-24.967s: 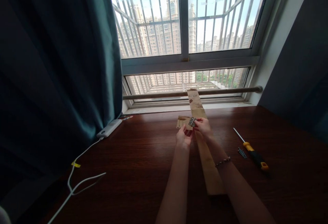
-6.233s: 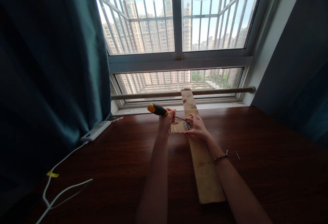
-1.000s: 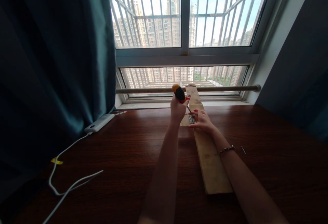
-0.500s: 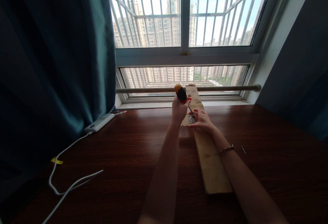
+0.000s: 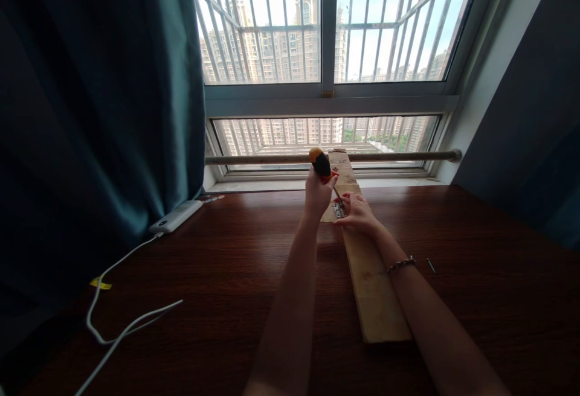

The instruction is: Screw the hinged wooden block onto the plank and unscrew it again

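Note:
My left hand [image 5: 318, 195] is wrapped round the black-and-yellow handle of a screwdriver [image 5: 321, 163]. Its shaft slants down to a small metal hinge [image 5: 338, 210] on a pale wooden board [image 5: 369, 281]. With thumb and fingers on either side of the hinge, my right hand [image 5: 357, 211] holds it against the board. The screwdriver's tip meets the hinge area close to those fingertips; whether a screw sits under it cannot be made out. A second wooden piece [image 5: 343, 169] extends from the hinge towards the window.
A thin screw [image 5: 431, 265] lies on the dark wooden table [image 5: 226, 323], right of my right wrist. At the left are a white power strip [image 5: 176, 217] and a loose white cable [image 5: 131, 326]. A metal rail [image 5: 263, 159] crosses the window; a blue curtain [image 5: 149, 94] hangs beside it.
Almost nothing differs. The screwdriver's handle and my left hand have shifted very slightly to the right; my right hand stays on the hinge.

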A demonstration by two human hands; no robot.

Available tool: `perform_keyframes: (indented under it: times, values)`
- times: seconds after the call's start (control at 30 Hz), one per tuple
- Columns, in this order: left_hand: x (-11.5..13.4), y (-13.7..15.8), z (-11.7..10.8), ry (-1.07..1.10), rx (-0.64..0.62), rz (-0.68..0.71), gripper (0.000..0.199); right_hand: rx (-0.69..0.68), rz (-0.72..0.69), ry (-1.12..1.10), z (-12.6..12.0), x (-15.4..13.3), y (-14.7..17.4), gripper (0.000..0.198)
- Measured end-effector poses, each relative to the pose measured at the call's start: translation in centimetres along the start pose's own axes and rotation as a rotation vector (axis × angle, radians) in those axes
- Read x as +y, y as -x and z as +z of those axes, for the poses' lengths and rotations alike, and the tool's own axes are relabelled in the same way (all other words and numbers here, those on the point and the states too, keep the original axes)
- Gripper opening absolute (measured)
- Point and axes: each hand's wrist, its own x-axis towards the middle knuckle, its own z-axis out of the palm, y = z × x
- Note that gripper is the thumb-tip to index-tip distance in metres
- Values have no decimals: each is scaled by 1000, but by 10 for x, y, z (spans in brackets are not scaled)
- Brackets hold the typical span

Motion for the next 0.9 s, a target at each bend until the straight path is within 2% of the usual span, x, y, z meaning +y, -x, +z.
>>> perform_keyframes:
  times: [0.2, 0.47, 0.73, 0.9]
  values:
    - [-2, 0, -1, 1, 16, 35, 24, 1, 27, -27, 0, 1, -1, 75]
    - [-6, -1, -2, -5, -7, 14, 20, -9, 26, -21, 0, 2, -2, 75]
    - [3, 2, 2, -24, -170, 44, 21, 18, 44, -40, 1, 1, -1, 75]
    - [1, 4, 10, -15, -156, 3, 25, 13, 45, -53, -1, -1, -1, 75]
